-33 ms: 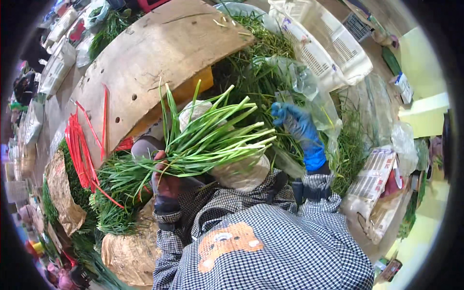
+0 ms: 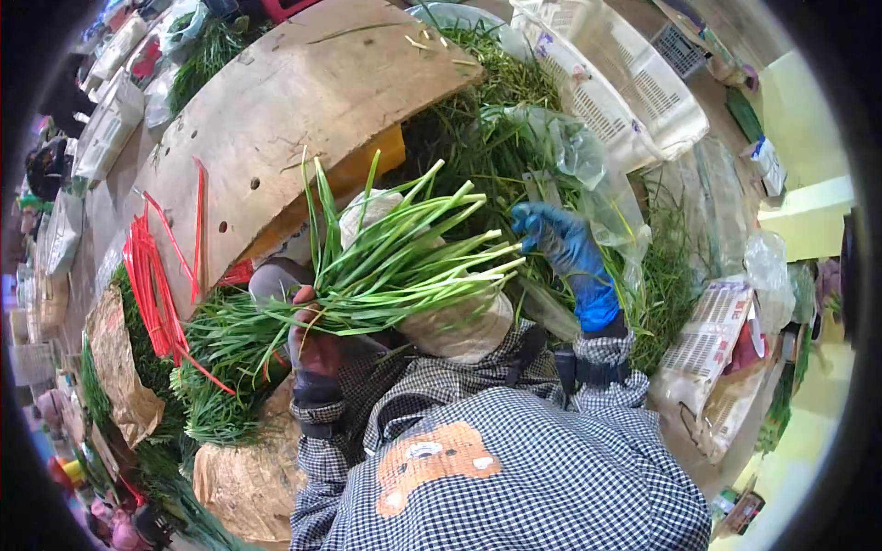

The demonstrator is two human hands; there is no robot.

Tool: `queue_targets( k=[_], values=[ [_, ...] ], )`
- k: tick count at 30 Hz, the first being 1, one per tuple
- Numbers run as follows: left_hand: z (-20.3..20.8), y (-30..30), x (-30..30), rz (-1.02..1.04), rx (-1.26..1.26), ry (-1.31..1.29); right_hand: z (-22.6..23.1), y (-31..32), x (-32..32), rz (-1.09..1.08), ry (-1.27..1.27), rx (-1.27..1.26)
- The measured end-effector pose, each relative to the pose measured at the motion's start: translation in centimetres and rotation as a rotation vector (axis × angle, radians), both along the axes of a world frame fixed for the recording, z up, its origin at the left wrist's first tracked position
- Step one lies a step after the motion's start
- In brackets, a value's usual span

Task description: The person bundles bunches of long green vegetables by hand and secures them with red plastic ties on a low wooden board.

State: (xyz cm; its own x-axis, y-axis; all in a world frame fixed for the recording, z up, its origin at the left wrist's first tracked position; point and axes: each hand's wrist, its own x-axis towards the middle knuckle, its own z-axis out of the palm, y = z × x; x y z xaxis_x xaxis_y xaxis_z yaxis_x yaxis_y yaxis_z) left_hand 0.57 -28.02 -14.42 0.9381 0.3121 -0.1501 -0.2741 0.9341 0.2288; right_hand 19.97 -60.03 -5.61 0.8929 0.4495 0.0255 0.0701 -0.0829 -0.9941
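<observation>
My left hand (image 2: pixel 315 344), in a dark glove, is closed round the leafy end of a bunch of garlic chives (image 2: pixel 413 262). Their pale cut ends fan out to the right over my lap. Just right of those ends is my right hand (image 2: pixel 570 248) in a blue glove. Its fingers are bent with a gap to the thumb, and I see nothing between them. More chives (image 2: pixel 220 404) lie below and left of my left hand, on brown paper.
A wooden board (image 2: pixel 303 101) stretches across the front left, with red ties (image 2: pixel 152 285) hanging at its edge. Loose green leaves (image 2: pixel 459 138) and clear plastic (image 2: pixel 583 161) lie beyond my right hand. White plastic crates (image 2: pixel 634 83) stand at the back right.
My right hand has moved slightly left and down, nearer the cut ends of the chives. My left hand and the bunch stay nearly still.
</observation>
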Motion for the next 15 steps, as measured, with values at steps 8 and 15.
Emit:
queue_targets(
  k=[8,15],
  values=[
    [1.8,-0.2,-0.5,0.071,0.292,0.383,1.8,-0.1,-0.4,-0.258,0.004,-0.028],
    [1.2,0.2,-0.6,0.067,0.499,0.324,-1.7,-4.2,-1.2,-0.196,-0.028,-0.133]
  ],
)
